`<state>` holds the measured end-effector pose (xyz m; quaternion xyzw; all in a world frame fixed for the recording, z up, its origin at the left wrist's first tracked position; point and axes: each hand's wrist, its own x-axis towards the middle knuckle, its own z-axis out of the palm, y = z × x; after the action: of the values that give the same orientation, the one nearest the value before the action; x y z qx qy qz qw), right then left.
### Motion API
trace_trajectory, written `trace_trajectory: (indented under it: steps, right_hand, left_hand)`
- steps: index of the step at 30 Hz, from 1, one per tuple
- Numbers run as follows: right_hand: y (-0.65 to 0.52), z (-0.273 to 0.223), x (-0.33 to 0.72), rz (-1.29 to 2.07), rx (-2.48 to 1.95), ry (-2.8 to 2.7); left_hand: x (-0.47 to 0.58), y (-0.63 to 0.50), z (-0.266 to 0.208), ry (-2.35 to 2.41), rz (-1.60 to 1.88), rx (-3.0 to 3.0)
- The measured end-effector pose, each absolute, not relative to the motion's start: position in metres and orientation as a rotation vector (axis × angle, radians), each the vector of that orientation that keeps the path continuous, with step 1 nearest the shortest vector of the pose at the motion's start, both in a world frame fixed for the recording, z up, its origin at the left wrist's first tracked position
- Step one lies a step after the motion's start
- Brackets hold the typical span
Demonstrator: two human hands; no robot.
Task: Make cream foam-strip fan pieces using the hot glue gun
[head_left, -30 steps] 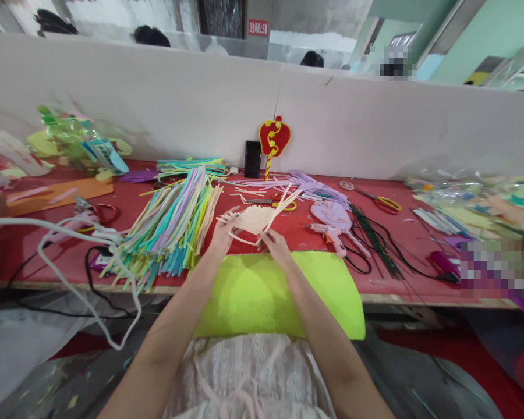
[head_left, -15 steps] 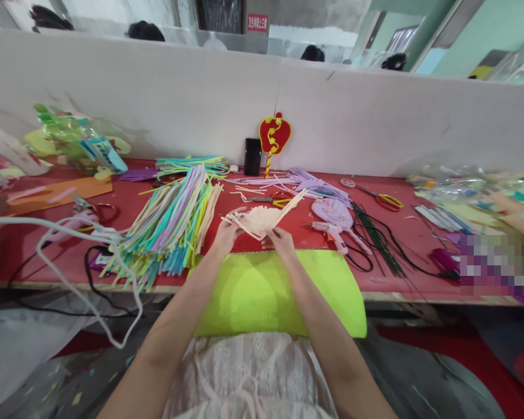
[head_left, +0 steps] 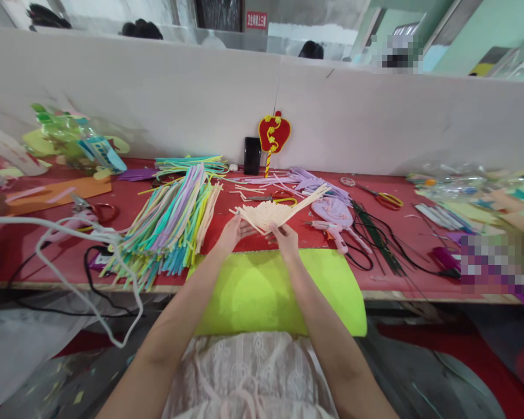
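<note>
While strip ends [head_left: 313, 196] jut loose rightward, cream piece [head_left: 266, 214] (body seemingly formed), pinched closely by left hand [head_left: 231, 234], right hand [head_left: 285, 237]

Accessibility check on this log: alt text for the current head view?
A person's left hand and right hand hold a cream fan-shaped piece of strips over a red table. To the left lies a bundle of multicoloured fuzzy strips, to the right a pink glue gun; behind stands a red-and-yellow ornament.

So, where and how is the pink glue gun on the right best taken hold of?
Probably by the handle of the pink glue gun, from the near right side: the handle extends toward you, while the nozzle points left.
</note>
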<state>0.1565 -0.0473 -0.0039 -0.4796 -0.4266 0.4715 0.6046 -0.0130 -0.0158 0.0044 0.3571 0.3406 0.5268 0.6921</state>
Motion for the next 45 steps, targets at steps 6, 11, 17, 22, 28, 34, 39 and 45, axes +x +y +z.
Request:
trace_trajectory:
  steps: [6, 11, 17, 22, 28, 34, 39, 45]
  right_hand:
    - [-0.057, 0.002, 0.153, 0.817, -1.217, -1.194]
    - [-0.058, -0.001, 0.153, 0.715, -1.254, -1.244]
    - [-0.057, 0.000, 0.154, 0.786, -1.244, -1.188]
    - [-0.056, 0.004, 0.154, 0.879, -1.215, -1.127]
    - [-0.053, 0.001, 0.155, 0.933, -1.163, -1.087]
    - [-0.050, -0.002, 0.155, 1.006, -1.101, -1.038]
    - [-0.049, -0.002, 0.155, 1.041, -1.105, -1.048]
    - [-0.049, -0.004, 0.156, 1.044, -1.101, -1.050]
  left_hand:
    - [-0.009, -0.020, -0.001, 0.874, 1.155, 0.982]
    - [-0.011, -0.027, 0.005, 0.883, 1.165, 1.060]
    - [-0.011, -0.026, 0.004, 0.919, 1.164, 1.090]
    - [-0.013, -0.019, -0.001, 0.932, 1.174, 1.104]
    - [-0.013, -0.018, -0.001, 0.909, 1.175, 1.076]
    - [-0.014, -0.018, -0.003, 0.883, 1.213, 1.062]
    - [-0.015, -0.017, -0.003, 0.930, 1.226, 1.080]
    - [-0.015, -0.017, -0.003, 0.956, 1.231, 1.080]
